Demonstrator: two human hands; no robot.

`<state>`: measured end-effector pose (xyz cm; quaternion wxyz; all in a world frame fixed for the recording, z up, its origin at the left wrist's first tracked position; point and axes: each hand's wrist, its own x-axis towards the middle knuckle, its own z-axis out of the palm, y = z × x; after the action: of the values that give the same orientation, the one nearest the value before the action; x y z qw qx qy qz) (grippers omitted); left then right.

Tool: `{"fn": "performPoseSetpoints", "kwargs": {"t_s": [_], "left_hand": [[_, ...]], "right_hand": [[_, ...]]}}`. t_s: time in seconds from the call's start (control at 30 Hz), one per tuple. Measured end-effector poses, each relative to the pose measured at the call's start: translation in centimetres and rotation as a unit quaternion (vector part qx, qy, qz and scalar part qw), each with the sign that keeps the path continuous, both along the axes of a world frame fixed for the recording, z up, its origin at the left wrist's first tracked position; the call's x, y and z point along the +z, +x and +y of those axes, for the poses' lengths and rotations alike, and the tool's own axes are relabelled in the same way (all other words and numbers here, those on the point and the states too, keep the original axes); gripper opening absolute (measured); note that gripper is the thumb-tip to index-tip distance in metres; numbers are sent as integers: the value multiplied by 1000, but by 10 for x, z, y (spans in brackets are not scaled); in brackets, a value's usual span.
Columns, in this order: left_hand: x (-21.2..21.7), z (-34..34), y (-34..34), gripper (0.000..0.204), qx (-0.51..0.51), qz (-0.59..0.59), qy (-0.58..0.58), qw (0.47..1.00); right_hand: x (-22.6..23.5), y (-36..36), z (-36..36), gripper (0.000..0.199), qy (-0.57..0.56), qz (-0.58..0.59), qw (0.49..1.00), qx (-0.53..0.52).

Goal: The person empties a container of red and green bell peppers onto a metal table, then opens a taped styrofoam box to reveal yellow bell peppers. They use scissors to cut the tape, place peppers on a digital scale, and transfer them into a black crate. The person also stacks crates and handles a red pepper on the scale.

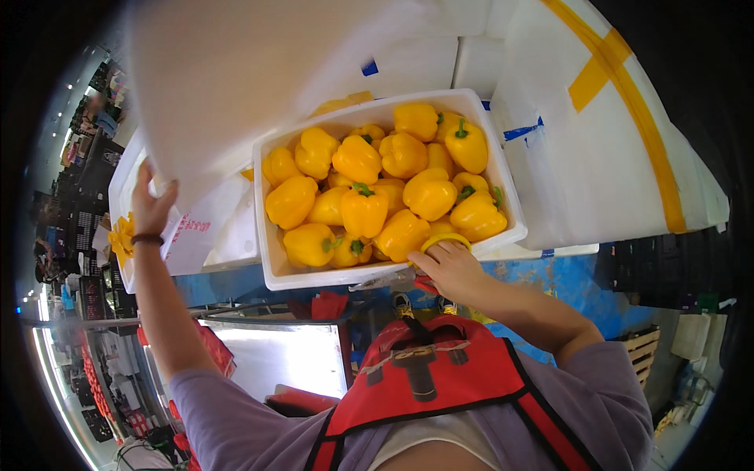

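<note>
A white foam box [503, 184] full of yellow bell peppers [365, 208] stands in front of me. My left hand [151, 206] is raised at the left and grips the edge of a big white foam lid [236, 71], which tilts up above the box and hides what lies behind it. My right hand [449, 265] rests at the box's near rim, closed around a roll of yellow tape [444, 239] and a red-handled tool [424, 284] that is mostly hidden.
More white foam boxes stand at the right, one [597, 133] strapped with yellow tape. Another box [119, 196] at the left holds yellow peppers. Below lie a blue floor [577, 286], a wooden pallet [644, 349] and shelves at the far left.
</note>
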<state>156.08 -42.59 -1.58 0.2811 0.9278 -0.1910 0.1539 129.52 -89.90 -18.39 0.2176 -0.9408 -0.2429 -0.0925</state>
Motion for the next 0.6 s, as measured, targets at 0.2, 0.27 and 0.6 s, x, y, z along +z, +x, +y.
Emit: {"fn": "performPoseSetpoints", "kwargs": {"t_s": [0.2, 0.27, 0.6], "left_hand": [[-27, 140, -37, 48, 149, 40, -401, 903], [-30, 160, -52, 49, 179, 17, -537, 824], [-7, 252, -60, 53, 282, -18, -676, 680]], "right_hand": [[2, 13, 3, 41, -11, 21, 999, -24], [2, 17, 2, 46, -14, 53, 998, -22], [6, 23, 16, 56, -18, 42, 999, -30]]}}
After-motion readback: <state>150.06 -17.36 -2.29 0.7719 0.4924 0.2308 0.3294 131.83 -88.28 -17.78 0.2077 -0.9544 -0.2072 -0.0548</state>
